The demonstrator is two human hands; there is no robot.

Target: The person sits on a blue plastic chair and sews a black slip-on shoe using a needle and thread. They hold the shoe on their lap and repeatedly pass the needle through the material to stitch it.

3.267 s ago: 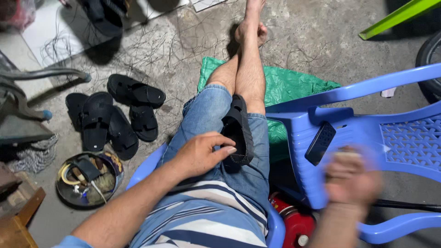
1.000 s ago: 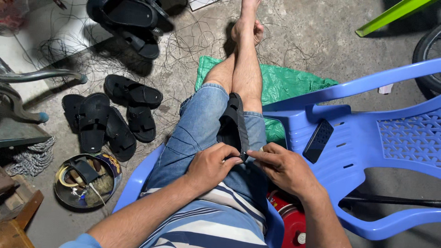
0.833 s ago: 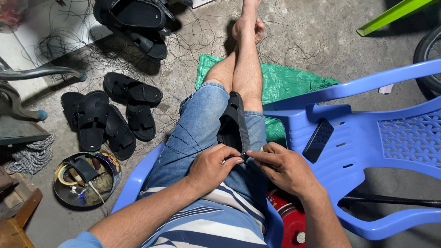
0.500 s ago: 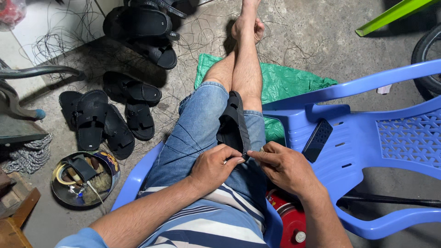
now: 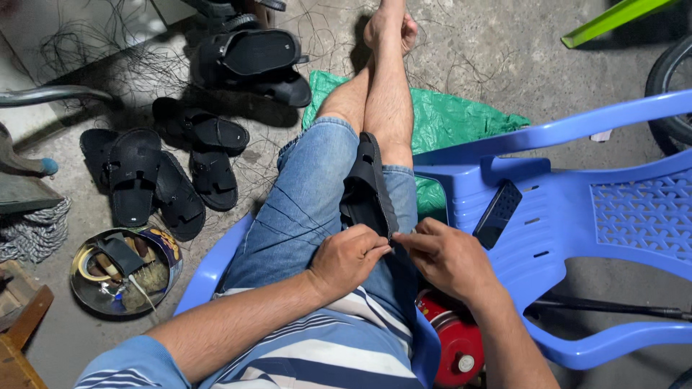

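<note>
Two hands are meeting at the near end of a black sandal (image 5: pixel 369 189) lying along the lap, its long axis running away toward the knees. Left hand (image 5: pixel 349 259) and right hand (image 5: pixel 448 256) are both pinching its near edge, fingertips nearly touching, equally close.

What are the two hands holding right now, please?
Left hand: closed, pinching the black sandal on the lap.
Right hand: closed, pinching the same sandal.
</note>
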